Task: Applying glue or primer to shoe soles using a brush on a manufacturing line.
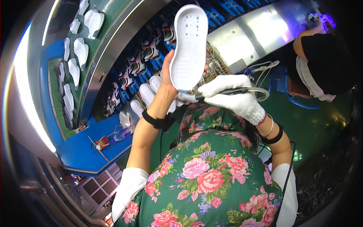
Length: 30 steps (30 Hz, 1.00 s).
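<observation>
White sole (pixel 188 51) aloft beyond my flowered apron (pixel 208 178), hollow face toward me, small holes at the far end. My left hand (pixel 168 77), bare, wraps it from behind: thumb along the left edge, fingertips just showing at the right. My right hand (pixel 237 94), gloved, pinches a black pen-like tool (pixel 228 92), its tip at the sole's near rim; whether it touches, I can't tell. Judgement: brace the near end firmly against the left palm, turn the sole rather than the wrist, run the tip evenly along the rim, fingertips out of its path. A pale tube (pixel 264 94) loops off the tool to the right; I'd leave it slack so it doesn't tug. Edges: more white pieces (pixel 146 94) sit just left of my left wrist, so a low swing that way would likely knock them. Rack of shoes (pixel 145 55) on the far left, metal panel (pixel 245 41) far right; not much reach forward. Blue table (pixel 81 155) near left, bottle (pixel 121 135) on it. Best room looks rightward over the green floor (pixel 291 121), short of the blue-framed stool (pixel 297 89) and the co-worker (pixel 323 56).
</observation>
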### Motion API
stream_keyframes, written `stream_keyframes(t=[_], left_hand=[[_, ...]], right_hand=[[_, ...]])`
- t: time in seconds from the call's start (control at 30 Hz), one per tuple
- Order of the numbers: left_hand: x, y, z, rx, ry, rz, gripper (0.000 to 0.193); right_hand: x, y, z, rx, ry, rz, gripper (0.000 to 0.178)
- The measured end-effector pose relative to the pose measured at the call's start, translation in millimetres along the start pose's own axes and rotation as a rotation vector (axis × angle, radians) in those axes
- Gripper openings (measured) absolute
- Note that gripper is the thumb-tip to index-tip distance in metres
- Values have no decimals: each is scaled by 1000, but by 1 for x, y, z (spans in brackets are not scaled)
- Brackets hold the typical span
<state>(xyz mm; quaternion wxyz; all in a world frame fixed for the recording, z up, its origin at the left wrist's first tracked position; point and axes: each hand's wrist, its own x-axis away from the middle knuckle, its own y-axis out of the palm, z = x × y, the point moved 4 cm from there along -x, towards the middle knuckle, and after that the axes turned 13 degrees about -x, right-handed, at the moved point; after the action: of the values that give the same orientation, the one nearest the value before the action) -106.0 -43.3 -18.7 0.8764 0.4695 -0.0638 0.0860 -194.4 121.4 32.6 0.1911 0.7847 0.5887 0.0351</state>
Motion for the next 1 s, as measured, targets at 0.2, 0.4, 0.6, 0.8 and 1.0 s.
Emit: stream_keyframes(t=[0.2,0.4,0.6,0.8,1.0], left_hand=[[18,4,-34,180,-79,68,70],[26,0,-27,151,-37,216,76],[30,39,47,-47,241,20,106],[-16,60,169,7,443,-260,104],[-81,17,240,475,582,110,77]], right_hand=[[-32,-37,-33,620,-426,111,21],[-36,-19,-39,659,-511,83,23],[-10,-49,-46,-262,105,443,18],[-4,-58,-15,-230,23,508,13],[-4,-54,22,-74,87,460,16]])
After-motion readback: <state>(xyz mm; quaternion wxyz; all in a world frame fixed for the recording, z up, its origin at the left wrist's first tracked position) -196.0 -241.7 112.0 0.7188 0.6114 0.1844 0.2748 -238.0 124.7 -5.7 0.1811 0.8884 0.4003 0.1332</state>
